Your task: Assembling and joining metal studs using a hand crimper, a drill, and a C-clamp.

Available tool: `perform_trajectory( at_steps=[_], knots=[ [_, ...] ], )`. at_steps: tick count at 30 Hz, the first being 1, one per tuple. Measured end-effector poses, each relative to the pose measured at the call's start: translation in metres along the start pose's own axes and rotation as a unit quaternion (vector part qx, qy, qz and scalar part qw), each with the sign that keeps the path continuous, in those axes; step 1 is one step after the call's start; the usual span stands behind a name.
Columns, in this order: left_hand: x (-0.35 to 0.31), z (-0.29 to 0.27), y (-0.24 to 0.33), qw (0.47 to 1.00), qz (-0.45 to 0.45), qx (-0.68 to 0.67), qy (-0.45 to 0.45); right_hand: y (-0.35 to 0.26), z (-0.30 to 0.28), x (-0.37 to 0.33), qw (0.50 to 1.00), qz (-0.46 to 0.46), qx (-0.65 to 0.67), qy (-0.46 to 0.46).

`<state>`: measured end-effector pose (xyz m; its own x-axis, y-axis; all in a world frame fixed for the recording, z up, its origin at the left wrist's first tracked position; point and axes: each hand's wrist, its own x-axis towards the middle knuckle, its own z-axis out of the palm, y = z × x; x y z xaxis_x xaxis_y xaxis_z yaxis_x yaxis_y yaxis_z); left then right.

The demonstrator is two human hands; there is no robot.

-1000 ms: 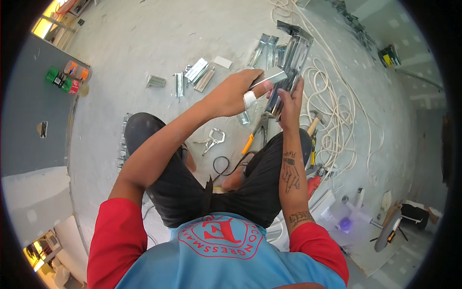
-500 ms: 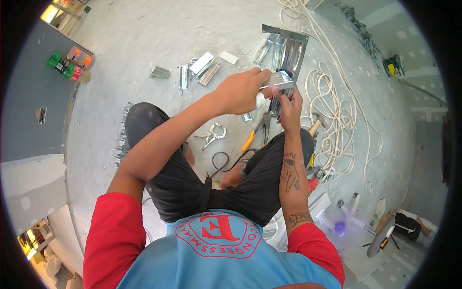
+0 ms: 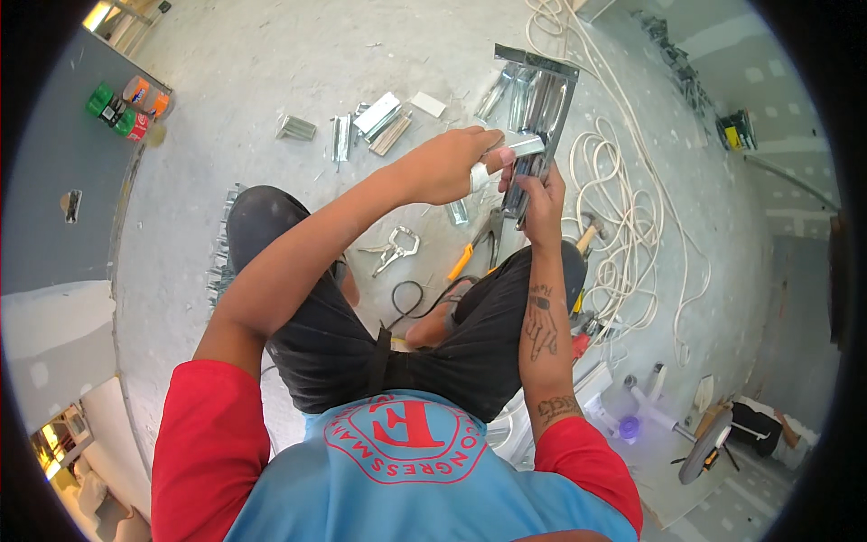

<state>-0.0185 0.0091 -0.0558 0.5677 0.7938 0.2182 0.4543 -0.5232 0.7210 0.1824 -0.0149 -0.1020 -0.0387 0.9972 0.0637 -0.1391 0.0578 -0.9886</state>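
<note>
My left hand (image 3: 452,167), with white tape round a finger, pinches a short shiny metal channel piece (image 3: 527,145). This piece lies across a longer metal channel (image 3: 547,101), whose far end has a dark crosswise flange. My right hand (image 3: 545,206) grips that channel near its lower end, thumb on top. Below the hands, orange-handled snips (image 3: 479,246) rest on the floor beside my leg. To their left are locking pliers (image 3: 396,250). Where the two metal pieces meet is partly hidden by my fingers.
Several metal offcuts (image 3: 379,117) lie ahead on the concrete floor. A loose white cord (image 3: 614,199) coils at the right, near a hammer (image 3: 591,233). Bottles (image 3: 117,113) stand by the left wall. A fan (image 3: 713,444) and another person (image 3: 768,425) are at lower right.
The short piece has tilted, showing a narrower face across the long channel. My left hand has turned slightly and drawn a little left; my right hand keeps its grip.
</note>
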Motion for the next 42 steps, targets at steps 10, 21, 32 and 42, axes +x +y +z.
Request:
perform_trajectory(
  at_steps=[10, 21, 32, 42],
  knots=[
    [0.01, -0.017, 0.007, 0.95, -0.223, -0.187, -0.118, 0.005, 0.004, 0.0, 1.0, 0.02, -0.018, -0.013],
    [-0.007, 0.015, -0.01, 0.987, -0.102, 0.108, -0.057, 0.009, 0.011, 0.001, 0.991, 0.103, -0.083, -0.037],
    [0.0, 0.001, -0.03, 0.989, -0.022, 0.109, -0.094, 0.014, 0.002, -0.001, 0.966, 0.034, -0.251, -0.047],
    [-0.001, -0.01, -0.026, 0.989, -0.05, 0.048, -0.134, 0.014, 0.017, -0.009, 0.953, -0.033, -0.299, -0.024]
  ],
)
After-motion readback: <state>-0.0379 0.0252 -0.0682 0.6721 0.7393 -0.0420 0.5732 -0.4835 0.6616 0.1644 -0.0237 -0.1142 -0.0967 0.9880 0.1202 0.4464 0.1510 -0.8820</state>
